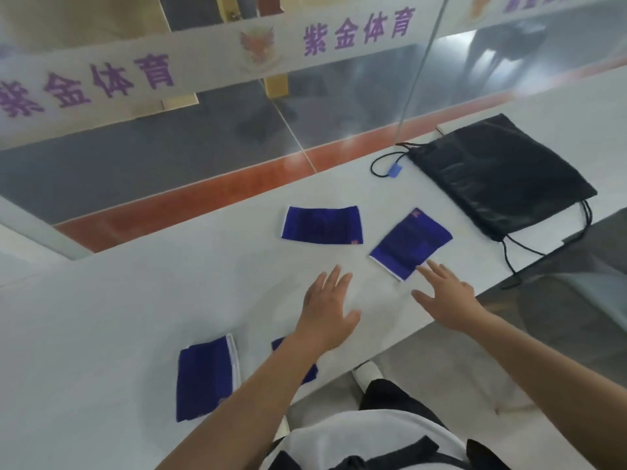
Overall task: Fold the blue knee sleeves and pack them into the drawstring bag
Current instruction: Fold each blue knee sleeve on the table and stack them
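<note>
Several blue knee sleeves lie flat on the white table (101,300). One sleeve (322,225) sits mid-table, a second sleeve (410,244) lies tilted to its right, a third sleeve (203,376) is near the front left, and a fourth sleeve (310,373) is mostly hidden under my left forearm. The black drawstring bag (502,174) lies flat at the far right, its cord looped toward the left. My left hand (327,307) hovers open over bare table. My right hand (448,296) is open, fingertips just at the near corner of the tilted sleeve.
A glass partition with a white band of purple characters (353,32) rises right behind the table. The table's front edge runs diagonally on the right, with floor and a white shoe (366,374) below it. The bag's cords (519,256) hang over that edge.
</note>
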`<state>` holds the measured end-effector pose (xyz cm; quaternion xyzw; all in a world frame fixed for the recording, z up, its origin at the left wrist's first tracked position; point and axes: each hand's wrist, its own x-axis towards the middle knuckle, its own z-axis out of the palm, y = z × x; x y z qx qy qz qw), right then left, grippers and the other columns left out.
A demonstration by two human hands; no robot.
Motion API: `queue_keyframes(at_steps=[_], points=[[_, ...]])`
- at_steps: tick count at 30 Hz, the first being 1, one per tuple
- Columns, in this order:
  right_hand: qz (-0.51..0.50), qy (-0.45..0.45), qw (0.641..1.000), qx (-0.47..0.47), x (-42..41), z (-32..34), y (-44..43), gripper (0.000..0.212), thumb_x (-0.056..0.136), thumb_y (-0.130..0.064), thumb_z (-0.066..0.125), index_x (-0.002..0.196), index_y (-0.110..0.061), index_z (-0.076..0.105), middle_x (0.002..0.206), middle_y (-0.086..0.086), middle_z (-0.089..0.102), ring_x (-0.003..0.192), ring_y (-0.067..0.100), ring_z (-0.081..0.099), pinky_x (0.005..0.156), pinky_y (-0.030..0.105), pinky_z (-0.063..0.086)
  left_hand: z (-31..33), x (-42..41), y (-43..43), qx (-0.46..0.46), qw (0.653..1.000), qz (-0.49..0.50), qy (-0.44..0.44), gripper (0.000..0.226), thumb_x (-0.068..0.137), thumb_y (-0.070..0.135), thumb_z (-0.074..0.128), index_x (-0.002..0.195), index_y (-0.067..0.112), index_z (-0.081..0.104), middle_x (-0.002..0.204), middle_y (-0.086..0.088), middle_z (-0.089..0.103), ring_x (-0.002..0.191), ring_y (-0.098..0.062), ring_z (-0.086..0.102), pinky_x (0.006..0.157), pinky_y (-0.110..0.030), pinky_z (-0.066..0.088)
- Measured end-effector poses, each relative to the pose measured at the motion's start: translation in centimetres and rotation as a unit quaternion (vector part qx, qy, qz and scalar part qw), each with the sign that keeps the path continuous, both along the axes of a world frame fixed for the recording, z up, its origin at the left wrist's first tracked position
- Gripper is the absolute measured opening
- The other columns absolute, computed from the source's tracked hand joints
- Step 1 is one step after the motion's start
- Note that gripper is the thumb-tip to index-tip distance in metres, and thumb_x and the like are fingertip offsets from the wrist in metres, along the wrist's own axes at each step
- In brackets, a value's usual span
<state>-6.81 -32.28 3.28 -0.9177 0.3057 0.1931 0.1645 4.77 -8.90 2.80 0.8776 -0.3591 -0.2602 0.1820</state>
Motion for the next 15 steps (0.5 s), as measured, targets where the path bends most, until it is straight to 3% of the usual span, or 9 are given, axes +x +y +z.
queue_keyframes(at_steps=[6,10,15], points=[[0.056,0.064,0.996,0.034,1.2,-3.2,-8.2,0.063,0.104,-0.034,0.038,0.159,-0.032,0.008,0.169,-0.005,-0.002,0.155,0.021,-0.004,0.122,0.055,0.009,-2.5,-2.8,-11.8,0.121,0.991,-0.057,-0.007,0.073,0.100,0.041,0.041,0.159,0.020,0.004,0.168,-0.002,-0.006,0.154,-0.029,-0.002,0.123,-0.045,0.005],[0.110,0.062,0.992,0.018,3.1,-4.5,-11.9,0.067,0.103,-0.037,0.037,0.159,-0.033,0.001,0.169,-0.005,-0.010,0.155,0.021,-0.012,0.122,0.058,-0.001,-4.5,-2.3,-16.7,0.177,0.982,-0.049,-0.034,0.075,0.100,0.053,0.032,0.159,0.024,-0.005,0.167,0.001,-0.013,0.154,-0.027,-0.010,0.123,-0.049,0.000],[0.172,0.056,0.984,0.006,2.4,-5.1,-12.7,0.064,0.103,-0.052,0.028,0.159,-0.032,0.004,0.169,-0.004,0.003,0.155,0.023,-0.004,0.120,0.058,-0.009,-5.6,-2.0,-15.5,0.218,0.970,-0.084,-0.061,0.071,0.101,0.056,0.020,0.158,0.024,-0.006,0.168,0.002,-0.011,0.154,-0.023,-0.011,0.124,-0.050,0.000]])
